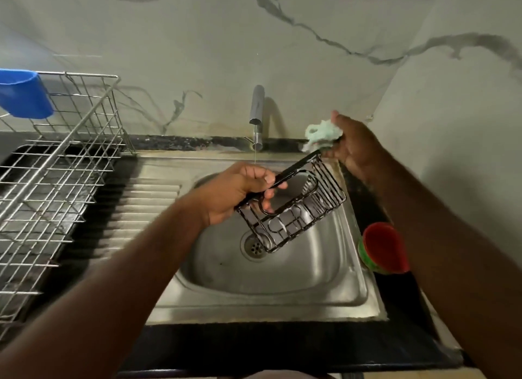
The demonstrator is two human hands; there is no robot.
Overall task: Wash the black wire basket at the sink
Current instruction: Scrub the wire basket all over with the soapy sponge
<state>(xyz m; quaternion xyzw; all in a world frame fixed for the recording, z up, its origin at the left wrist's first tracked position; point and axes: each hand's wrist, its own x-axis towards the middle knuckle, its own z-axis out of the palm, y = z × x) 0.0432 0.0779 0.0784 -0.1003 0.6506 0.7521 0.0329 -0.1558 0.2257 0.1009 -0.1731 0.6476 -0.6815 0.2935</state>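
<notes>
While a thin thread of water drops from the tap [257, 107], the black wire basket [293, 206] hangs tilted above the bowl of the sink [282, 288], off the steel, with its low corner over the drain [255, 247].

- Black wire basket: glossy coated wire, rectangular, with parallel bars and a rounded loop in one face; pale suds cling to the bars.
- Left hand [237, 192]: grip closed round the top rim bar, fingers curled through the loop.
- Right hand [353, 144]: grip closed on a pale green scrub pad [322, 134], crumpled and foamy, which meets the basket's far top corner.
- Sink: brushed stainless steel, round-cornered bowl, ribbed draining board to the left; open air lies between the basket and the bowl floor.
- Dish rack [56, 164]: silvery wire grid over a dark tray at the left of the bench [254, 344], with a blue plastic cup [24, 93] at its far corner.
- Red and green round object [384, 251]: smooth, on the black bench just beside the sink's right rim, close to the right forearm.
- Wall: pale stone with grey veins, directly behind the tap.
</notes>
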